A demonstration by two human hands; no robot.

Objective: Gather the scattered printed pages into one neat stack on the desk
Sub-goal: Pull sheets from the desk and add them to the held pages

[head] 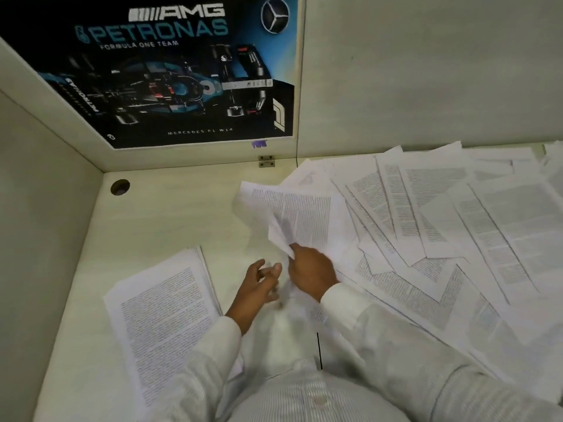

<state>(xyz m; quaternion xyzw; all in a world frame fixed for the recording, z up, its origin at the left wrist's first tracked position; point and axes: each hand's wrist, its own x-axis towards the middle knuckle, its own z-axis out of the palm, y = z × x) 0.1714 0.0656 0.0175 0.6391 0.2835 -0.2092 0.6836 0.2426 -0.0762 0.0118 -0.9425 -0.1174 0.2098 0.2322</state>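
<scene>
- Head view, progress: a started stack (164, 318) of printed pages lies on the table (170, 214) toward its near left corner, partly under the left sleeve. Its edges are fairly even, though a few sheets fan out along its right side.
- Most of the job looks undone. The scattered pages (457, 223) cover the right half of the table from the near edge to the far edge, overlapping at many angles.
- Step in hand, as I judge it: one more piece is being carried from the spread toward the stack.
- The right hand (310, 271) is over the middle of the table, its fingers clenched on the near corner of a lifted sheet (292, 220). Whether it is one sheet or several, I cannot tell.
- The left hand (262, 281) is just beside the right, blurred, its fingers loose and spread, holding nothing that I can make out.
- Direction: the lifted sheet rises from the grip toward the far edge, creased and bowed, its far corner leaning left and printed side up.
- The stack's long axis runs from near edge to far edge, its far end turned a little to the left.
- The scattered pages share no one direction.
</scene>
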